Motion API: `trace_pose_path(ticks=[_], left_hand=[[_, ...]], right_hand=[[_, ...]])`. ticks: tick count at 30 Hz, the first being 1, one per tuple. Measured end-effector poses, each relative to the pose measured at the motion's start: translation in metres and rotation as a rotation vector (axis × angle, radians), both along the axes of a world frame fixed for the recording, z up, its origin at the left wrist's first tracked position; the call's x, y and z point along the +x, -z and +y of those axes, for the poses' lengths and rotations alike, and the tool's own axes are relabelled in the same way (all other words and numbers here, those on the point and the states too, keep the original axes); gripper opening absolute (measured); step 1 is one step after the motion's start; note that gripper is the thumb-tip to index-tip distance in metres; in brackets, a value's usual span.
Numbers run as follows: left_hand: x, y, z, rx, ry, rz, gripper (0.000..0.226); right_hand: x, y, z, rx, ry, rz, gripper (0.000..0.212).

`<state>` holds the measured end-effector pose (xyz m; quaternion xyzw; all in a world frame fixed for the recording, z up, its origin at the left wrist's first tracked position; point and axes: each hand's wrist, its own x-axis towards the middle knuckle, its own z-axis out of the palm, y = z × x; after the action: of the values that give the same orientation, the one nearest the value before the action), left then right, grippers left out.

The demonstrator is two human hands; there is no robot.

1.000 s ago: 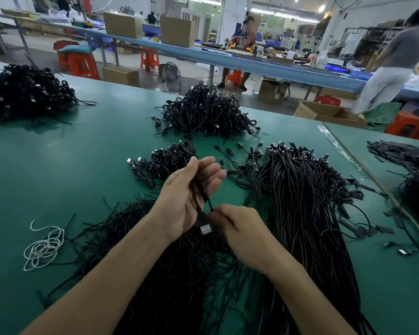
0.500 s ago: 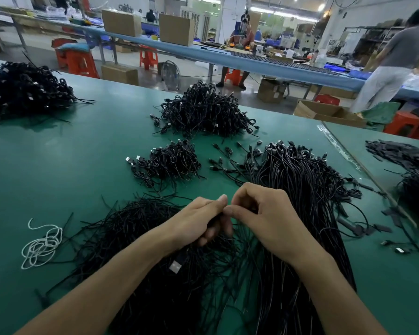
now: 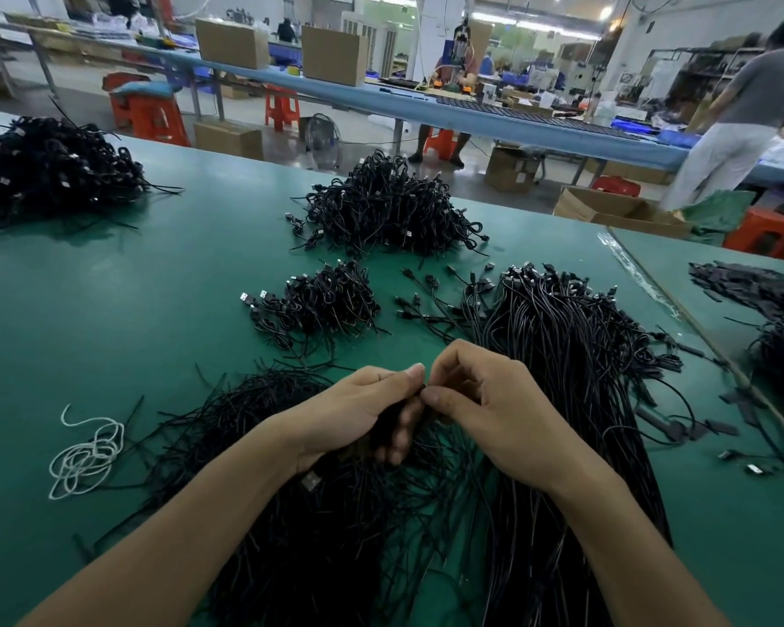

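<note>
I had both forearms angled in twd center, left hand (image 3: 358, 411) & right hand (image 3: 489, 402) thumb-to-thumb, fingers curled, pinching a cable (image 3: 383, 429) betw. them.

On green worktable (image 3: 109, 310): tangled white string (image 3: 87, 454) left, thin black wires (image 3: 254, 400) centre, long black cable bundle (image 3: 562, 364) right, small coiled-cable heap (image 3: 327, 300) behind, seemingly apart.

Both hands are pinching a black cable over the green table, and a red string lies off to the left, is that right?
Not quite: in the head view the string is white, not red. Otherwise yes: left hand and right hand pinch a black cable over the green table, string off to the left.
</note>
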<state>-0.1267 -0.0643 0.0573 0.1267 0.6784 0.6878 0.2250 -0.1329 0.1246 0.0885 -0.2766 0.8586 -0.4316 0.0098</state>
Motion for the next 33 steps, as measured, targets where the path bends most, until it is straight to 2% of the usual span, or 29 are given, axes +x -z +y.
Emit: trace_pose_path(ticks=[4, 6, 8, 10, 12, 15, 17, 19, 20, 21, 22, 24, 25, 29, 33], left_hand=[[-0.003, 0.006, 0.004, -0.132, -0.119, 0.151, 0.052], [-0.004, 0.008, 0.004, -0.092, -0.112, 0.054, 0.050], [-0.004, 0.009, 0.005, 0.051, -0.048, -0.150, 0.045], [-0.004, 0.009, 0.007, 0.195, 0.006, -0.320, 0.053], [-0.004, 0.011, 0.010, 0.209, -0.014, -0.352, 0.057], [-0.006, 0.015, 0.012, 0.118, -0.142, -0.320, 0.054], [-0.009, 0.021, 0.009, 0.068, -0.246, -0.299, 0.058], [-0.011, 0.026, 0.003, 0.043, -0.365, -0.267, 0.057], [-0.011, 0.029, -0.001, 0.055, -0.416, -0.255, 0.056], [-0.011, 0.031, -0.004, 0.076, -0.461, -0.250, 0.054], [-0.010, 0.033, -0.007, 0.098, -0.503, -0.248, 0.052], [-0.009, 0.034, -0.011, 0.146, -0.574, -0.243, 0.052], [-0.010, 0.034, -0.011, 0.178, -0.595, -0.234, 0.053], [-0.011, 0.033, -0.009, 0.274, -0.638, -0.202, 0.059], [-0.010, 0.037, -0.006, 0.243, -0.642, -0.191, 0.062]], right_hand=[[0.002, 0.000, -0.002, 0.047, 0.001, 0.061, 0.013], [0.003, 0.002, -0.005, 0.051, 0.004, 0.095, 0.012], [0.002, 0.004, -0.009, 0.059, 0.000, 0.136, 0.011], [0.000, 0.006, -0.014, 0.064, -0.001, 0.176, 0.012], [-0.005, 0.008, -0.018, 0.059, 0.012, 0.201, 0.012], [-0.014, 0.016, -0.019, 0.040, 0.033, 0.217, 0.008], [-0.019, 0.023, -0.017, -0.105, 0.110, 0.099, 0.011], [-0.024, 0.034, -0.013, -0.295, 0.266, -0.111, 0.035], [-0.026, 0.041, -0.010, -0.288, 0.347, -0.181, 0.042], [-0.028, 0.049, -0.007, -0.178, 0.403, -0.212, 0.042], [-0.030, 0.059, -0.004, 0.021, 0.415, -0.212, 0.037], [-0.029, 0.076, -0.003, 0.390, 0.338, -0.195, 0.024], [-0.028, 0.082, -0.005, 0.490, 0.306, -0.187, 0.023], [-0.022, 0.089, -0.016, 0.629, 0.321, -0.067, 0.025], [-0.019, 0.084, -0.020, 0.690, 0.287, 0.061, 0.028]])
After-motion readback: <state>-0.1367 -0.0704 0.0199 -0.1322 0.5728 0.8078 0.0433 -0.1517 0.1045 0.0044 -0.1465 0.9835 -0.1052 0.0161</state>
